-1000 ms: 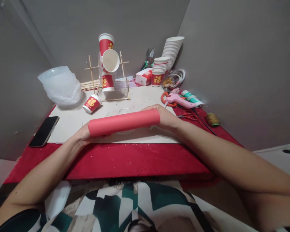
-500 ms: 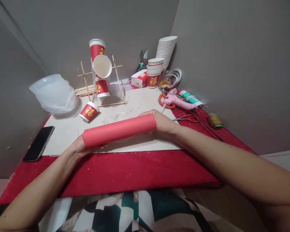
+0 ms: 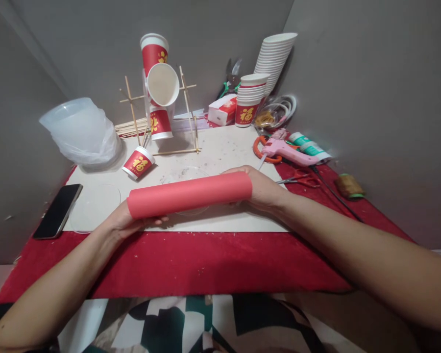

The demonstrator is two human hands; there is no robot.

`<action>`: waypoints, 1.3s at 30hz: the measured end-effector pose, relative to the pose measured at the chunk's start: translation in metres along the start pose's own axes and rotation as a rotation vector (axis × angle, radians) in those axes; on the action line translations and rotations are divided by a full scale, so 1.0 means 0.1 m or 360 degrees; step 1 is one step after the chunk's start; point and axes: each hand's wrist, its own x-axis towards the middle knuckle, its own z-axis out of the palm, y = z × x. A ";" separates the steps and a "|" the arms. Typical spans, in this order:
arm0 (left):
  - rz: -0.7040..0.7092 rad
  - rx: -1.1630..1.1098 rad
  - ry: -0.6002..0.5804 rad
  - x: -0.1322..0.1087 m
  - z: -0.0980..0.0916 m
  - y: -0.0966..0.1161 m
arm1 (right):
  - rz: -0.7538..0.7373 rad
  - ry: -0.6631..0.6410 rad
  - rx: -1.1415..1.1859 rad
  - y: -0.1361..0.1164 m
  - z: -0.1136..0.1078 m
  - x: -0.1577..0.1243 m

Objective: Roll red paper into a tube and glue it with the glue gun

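Observation:
A curled sheet of red paper [image 3: 191,193] spans the gap between my hands above the front of the white board [image 3: 220,152]. My left hand [image 3: 134,220] grips its left end from below, with fingertips showing under the lower edge. At the other end my right hand [image 3: 262,189] holds the paper, its fingers partly hidden behind the roll. Beyond the paper stands a thin wooden-stick frame [image 3: 186,108] with a column of red-and-white paper cups [image 3: 156,56]. One more paper cup [image 3: 138,163] lies tilted at its foot.
On the right lie a pink glue gun [image 3: 292,151], scissors [image 3: 303,179] and a thread spool [image 3: 349,186]. Stacked cups [image 3: 248,105] and a tissue packet [image 3: 222,110] stand behind. A phone [image 3: 58,211], a clear disc [image 3: 95,208] and a plastic-bagged container [image 3: 83,132] are left.
The camera view has shifted, so the objects at the back appear higher and those on the right farther right. Both hands still hold the red paper, now slightly more level.

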 end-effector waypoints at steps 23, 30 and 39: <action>0.0000 -0.0056 -0.0001 -0.02 0.07 0.03 | -0.0062 -0.0040 0.0076 -0.01 0.00 -0.02; 0.0040 -0.0084 0.0009 -0.04 0.13 0.08 | -0.0041 0.0020 0.0093 -0.01 -0.01 -0.02; 0.0003 -0.0038 0.0005 -0.01 0.10 0.07 | -0.0068 0.0057 0.0141 -0.02 -0.01 0.01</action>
